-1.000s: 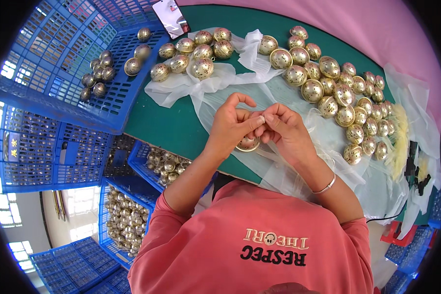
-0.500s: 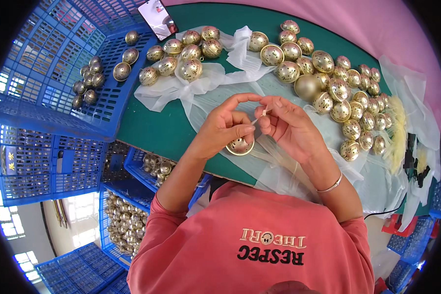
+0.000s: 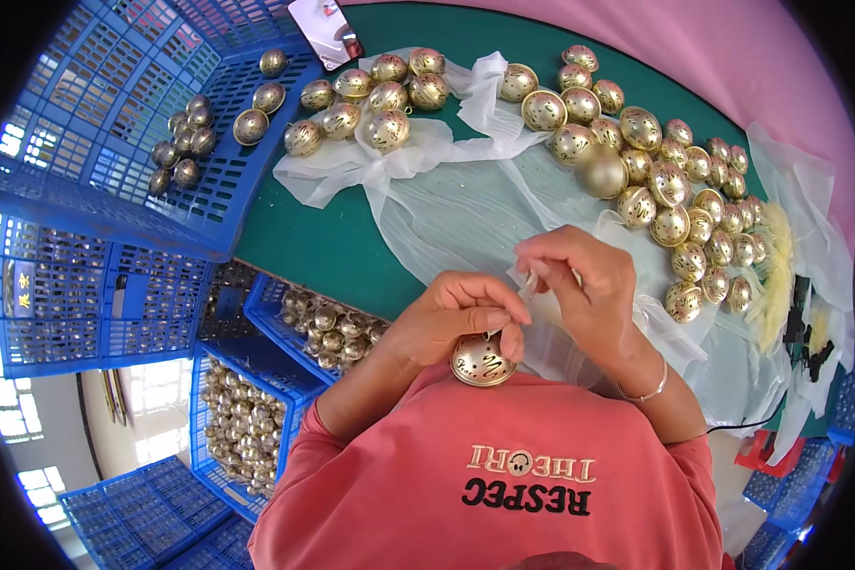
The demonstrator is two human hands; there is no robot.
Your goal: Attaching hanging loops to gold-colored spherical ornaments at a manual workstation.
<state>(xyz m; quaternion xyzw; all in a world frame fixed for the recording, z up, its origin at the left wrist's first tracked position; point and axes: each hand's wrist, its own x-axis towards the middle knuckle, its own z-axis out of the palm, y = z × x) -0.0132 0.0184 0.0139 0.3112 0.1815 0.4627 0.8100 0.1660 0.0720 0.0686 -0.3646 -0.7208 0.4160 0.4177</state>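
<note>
Low in front of my chest hangs a gold bauble [image 3: 484,365] with dark markings. My left hand [image 3: 458,315] is closed in a pinch at its top. To the right and a little higher, my right hand [image 3: 589,283] has thumb and forefinger pressed together on a thin pale strip, probably ribbon or cord; its exact kind is too small to make out. A gap separates the two hands. Beneath them, sheer white fabric [image 3: 465,214] lies spread over the green table [image 3: 328,237].
Many gold baubles [image 3: 670,185] crowd the table's right side, and a smaller group [image 3: 387,95] sits at the back left. A phone [image 3: 326,33] stands behind. Blue crates [image 3: 228,195] with more baubles line the left. Pale yellow feathery material [image 3: 776,271] lies far right.
Both hands have come nearer my body and moved apart from each other. The bauble, earlier partly hidden under my left hand, now hangs lower and in fuller view.
</note>
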